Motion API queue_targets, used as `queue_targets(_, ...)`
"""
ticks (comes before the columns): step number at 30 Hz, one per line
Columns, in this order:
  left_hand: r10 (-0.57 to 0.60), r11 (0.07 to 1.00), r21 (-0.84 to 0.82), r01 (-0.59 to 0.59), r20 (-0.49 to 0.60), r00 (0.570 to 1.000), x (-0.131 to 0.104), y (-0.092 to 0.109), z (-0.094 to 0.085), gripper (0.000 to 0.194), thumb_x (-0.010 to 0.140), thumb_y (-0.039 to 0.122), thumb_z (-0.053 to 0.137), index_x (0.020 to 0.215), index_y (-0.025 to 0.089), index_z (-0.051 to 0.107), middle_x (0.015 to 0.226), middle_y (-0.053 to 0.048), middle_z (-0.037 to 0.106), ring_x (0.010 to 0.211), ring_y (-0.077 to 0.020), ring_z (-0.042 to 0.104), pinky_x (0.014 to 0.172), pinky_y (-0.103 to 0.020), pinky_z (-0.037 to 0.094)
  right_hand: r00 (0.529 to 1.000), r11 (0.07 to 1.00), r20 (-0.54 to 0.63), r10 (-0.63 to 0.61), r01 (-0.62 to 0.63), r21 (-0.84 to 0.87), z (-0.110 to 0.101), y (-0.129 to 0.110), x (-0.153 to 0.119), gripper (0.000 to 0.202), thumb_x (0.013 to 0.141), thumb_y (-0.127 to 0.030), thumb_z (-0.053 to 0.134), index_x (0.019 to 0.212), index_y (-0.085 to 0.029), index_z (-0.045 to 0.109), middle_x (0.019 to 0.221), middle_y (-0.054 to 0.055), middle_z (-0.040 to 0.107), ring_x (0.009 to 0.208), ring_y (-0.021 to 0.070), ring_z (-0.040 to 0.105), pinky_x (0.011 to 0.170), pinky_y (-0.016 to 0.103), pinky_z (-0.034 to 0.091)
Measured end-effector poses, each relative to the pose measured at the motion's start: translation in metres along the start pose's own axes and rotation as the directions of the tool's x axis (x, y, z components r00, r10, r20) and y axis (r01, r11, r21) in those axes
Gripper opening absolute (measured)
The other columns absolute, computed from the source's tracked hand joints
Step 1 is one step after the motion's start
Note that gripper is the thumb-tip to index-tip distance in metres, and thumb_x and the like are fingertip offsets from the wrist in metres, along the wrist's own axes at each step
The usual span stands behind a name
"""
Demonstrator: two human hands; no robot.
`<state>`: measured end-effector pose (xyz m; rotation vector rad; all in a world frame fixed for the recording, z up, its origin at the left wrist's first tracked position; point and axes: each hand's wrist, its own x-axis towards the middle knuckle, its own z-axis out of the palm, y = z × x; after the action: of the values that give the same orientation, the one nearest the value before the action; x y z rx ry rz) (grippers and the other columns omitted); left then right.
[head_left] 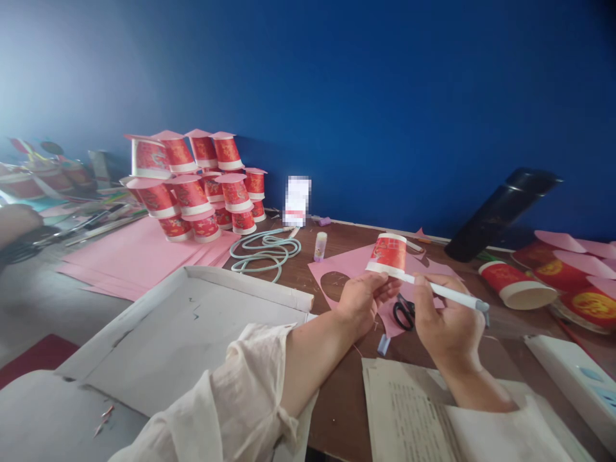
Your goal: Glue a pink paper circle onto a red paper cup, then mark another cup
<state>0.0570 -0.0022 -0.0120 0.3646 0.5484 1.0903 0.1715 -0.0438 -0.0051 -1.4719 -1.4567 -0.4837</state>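
Observation:
A red paper cup with a white rim (389, 254) is held by its lower edge in my left hand (360, 300), the fingers closed on it. My right hand (445, 321) grips a white pen (455, 295), whose tip end meets the cup's rim. Beneath the hands lies pink paper (332, 269) with a round hole cut in it. Black-handled scissors (404, 312) rest on it between my hands. A glue stick (320, 246) stands uncapped to the left of the cup.
Stacked red cups with pink paper tops (233, 192) stand at the left, near pink sheets (110, 263) and a coiled cable (264, 250). A black bottle (500, 215) leans on the blue wall. Printed papers (404, 410) and a power strip (572, 372) lie close by.

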Motion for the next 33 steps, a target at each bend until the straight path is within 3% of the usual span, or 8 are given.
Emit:
queue_targets(11, -0.005, 1.000, -0.006, 0.005, -0.010, 1.000, -0.0004, 0.0003, 0.0008, 0.008, 0.078, 0.009, 0.062, 0.077, 0.007, 0.070, 0.076, -0.011, 0.070, 0.074, -0.0163, 0.068, 0.085, -0.030, 0.052, 1.000, 1.000, 0.002, 0.001, -0.001, -0.002, -0.0003, -0.0002, -0.0003, 0.028, 0.091, -0.038, 0.054, 0.082, -0.015, 0.069, 0.071, 0.007, 0.069, 0.060, 0.0172, 0.061, 0.056, 0.027, 0.042)
queue_targets(24, -0.014, 1.000, 0.017, 0.014, -0.027, 1.000, 0.0002, 0.0010, 0.0009, 0.010, 0.079, 0.009, 0.060, 0.080, 0.008, 0.070, 0.078, -0.011, 0.070, 0.074, -0.0158, 0.068, 0.080, -0.029, 0.052, 0.999, 0.999, -0.044, -0.025, 0.026, 0.039, 0.0007, 0.0079, 0.0006, 0.022, 0.091, -0.033, 0.057, 0.084, -0.015, 0.068, 0.076, 0.007, 0.069, 0.071, 0.0185, 0.065, 0.067, 0.029, 0.048)
queue_targets(33, -0.014, 1.000, 0.014, 0.014, 0.001, 1.000, 0.0006, 0.0011, 0.0003, 0.012, 0.080, 0.008, 0.058, 0.081, 0.008, 0.070, 0.077, -0.010, 0.070, 0.074, -0.0154, 0.068, 0.076, -0.026, 0.052, 0.999, 1.000, -0.037, -0.020, 0.021, 0.014, 0.0019, 0.0056, 0.0003, 0.025, 0.091, -0.034, 0.056, 0.084, -0.014, 0.069, 0.077, 0.008, 0.070, 0.071, 0.0191, 0.066, 0.066, 0.028, 0.049)
